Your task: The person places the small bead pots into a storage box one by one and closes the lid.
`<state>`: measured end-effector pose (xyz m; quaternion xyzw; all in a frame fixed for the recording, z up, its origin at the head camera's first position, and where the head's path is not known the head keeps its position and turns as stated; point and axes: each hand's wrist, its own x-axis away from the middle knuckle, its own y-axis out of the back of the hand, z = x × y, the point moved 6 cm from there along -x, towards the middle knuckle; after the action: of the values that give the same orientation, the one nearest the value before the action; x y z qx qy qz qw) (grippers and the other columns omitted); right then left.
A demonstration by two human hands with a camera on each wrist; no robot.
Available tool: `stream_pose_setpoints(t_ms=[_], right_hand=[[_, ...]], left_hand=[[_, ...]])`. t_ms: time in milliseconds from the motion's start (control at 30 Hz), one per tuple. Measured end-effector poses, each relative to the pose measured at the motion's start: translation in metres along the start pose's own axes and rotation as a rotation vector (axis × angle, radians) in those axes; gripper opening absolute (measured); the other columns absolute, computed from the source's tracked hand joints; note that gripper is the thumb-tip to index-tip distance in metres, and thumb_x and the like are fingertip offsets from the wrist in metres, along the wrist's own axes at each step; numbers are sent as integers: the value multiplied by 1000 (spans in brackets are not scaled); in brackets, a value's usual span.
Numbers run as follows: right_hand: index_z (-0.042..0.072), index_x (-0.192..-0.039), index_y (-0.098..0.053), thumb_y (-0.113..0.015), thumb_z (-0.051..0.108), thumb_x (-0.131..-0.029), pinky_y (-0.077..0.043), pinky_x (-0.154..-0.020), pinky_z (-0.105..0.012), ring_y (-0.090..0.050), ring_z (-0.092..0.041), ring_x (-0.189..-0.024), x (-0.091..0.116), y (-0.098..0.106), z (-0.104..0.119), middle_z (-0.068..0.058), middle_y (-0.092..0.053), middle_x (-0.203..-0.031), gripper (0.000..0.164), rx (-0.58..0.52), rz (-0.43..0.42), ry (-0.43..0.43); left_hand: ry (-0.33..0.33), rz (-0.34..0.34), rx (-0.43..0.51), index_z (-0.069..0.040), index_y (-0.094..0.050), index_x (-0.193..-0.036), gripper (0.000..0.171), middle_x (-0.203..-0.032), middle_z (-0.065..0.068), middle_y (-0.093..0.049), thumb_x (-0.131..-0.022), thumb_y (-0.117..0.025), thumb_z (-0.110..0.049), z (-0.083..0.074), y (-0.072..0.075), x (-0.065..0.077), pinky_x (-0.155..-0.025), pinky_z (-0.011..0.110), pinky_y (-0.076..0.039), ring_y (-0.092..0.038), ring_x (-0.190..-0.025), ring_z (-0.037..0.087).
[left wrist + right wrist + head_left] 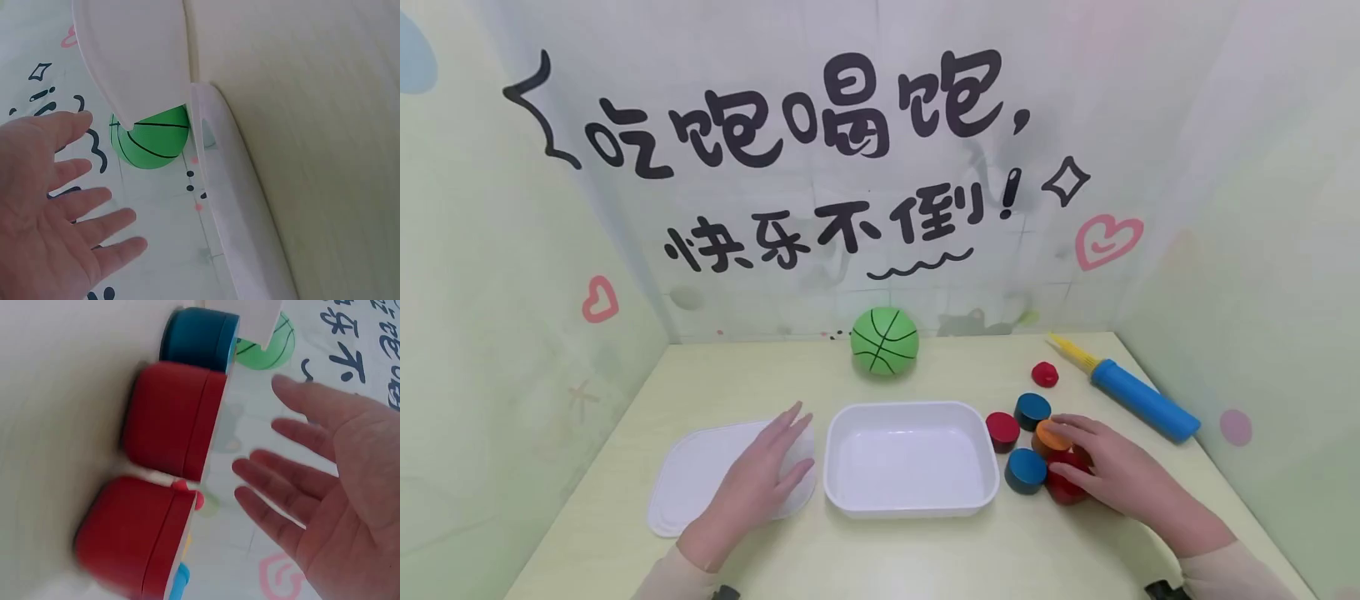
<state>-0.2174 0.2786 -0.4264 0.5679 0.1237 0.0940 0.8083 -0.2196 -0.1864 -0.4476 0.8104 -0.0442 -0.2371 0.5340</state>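
My left hand [752, 479] hovers over a white flat lid [692, 475], its fingers spread and holding nothing. To the right of that lid lies a white rectangular box [910, 510] with an open top and a bare inside. My right hand [1116, 468] is above a cluster of small round tubs, with straight fingers and a gap to them in the right wrist view. Among them are a red tub [1002, 432], a blue tub [1026, 472], another blue tub [1032, 410], an orange tub [1045, 438] and a larger red tub [178, 419]. My hand partly hides the right-hand tubs.
A green toy basketball [884, 340] sits at the back of the table against the printed backdrop. At the back right are a small red object [1045, 374] and a blue hand pump [1142, 398] with a yellow nozzle. Side walls flank the table.
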Motion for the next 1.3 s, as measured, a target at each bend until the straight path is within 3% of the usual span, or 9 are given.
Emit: stream_pose_setpoints(t_ms=[167,367,733,933,1133,1300], right_hand=[[19,-125,-73,-89,29,-81,-63,-78,-31,-63,-22,-109,9,4,-11,-1,-68,-123,48,-17,49,78],[24,-123,-74,-92,35,-76,-61,-73,-25,-59,-23,-111,13,1,-19,2,-66,-121,52,-38,112,150],[23,-122,-75,-93,25,-74,-61,-76,-23,-59,-25,-113,14,-2,-28,2,-64,-124,51,-48,128,172],[23,-119,-77,-94,27,-73,-61,-76,-23,-60,-23,-109,15,-3,-33,5,-65,-121,49,-50,72,210],[25,-120,-76,-93,41,-73,-60,-71,-20,-61,-28,-109,18,-2,-39,0,-68,-122,52,-115,46,162],[27,-117,-77,-95,39,-71,-60,-68,-21,-61,-29,-109,24,5,-39,2,-68,-119,50,-163,-27,134]], left_hand=[[-23,53,177,-13,-56,-149,56,-160,7,-48,-97,-72,-29,-1,-4,3,-114,58,-44,-47,-145,36],[-68,103,255,-9,-64,-140,47,-160,7,-48,-98,-71,-30,-1,-9,6,-116,59,-41,-46,-146,38],[-87,109,205,-15,-66,-139,47,-155,-1,-54,-98,-70,-39,-3,-13,7,-115,54,-45,-52,-142,29],[-100,100,174,-14,-67,-137,47,-154,0,-56,-97,-72,-39,-8,-10,5,-114,52,-46,-54,-140,29],[-91,109,157,-13,-67,-136,47,-153,1,-57,-97,-72,-38,-10,-9,4,-114,52,-47,-54,-139,29],[-94,103,150,-12,-67,-135,46,-152,2,-58,-96,-73,-36,-12,-8,5,-113,52,-47,-55,-138,29]])
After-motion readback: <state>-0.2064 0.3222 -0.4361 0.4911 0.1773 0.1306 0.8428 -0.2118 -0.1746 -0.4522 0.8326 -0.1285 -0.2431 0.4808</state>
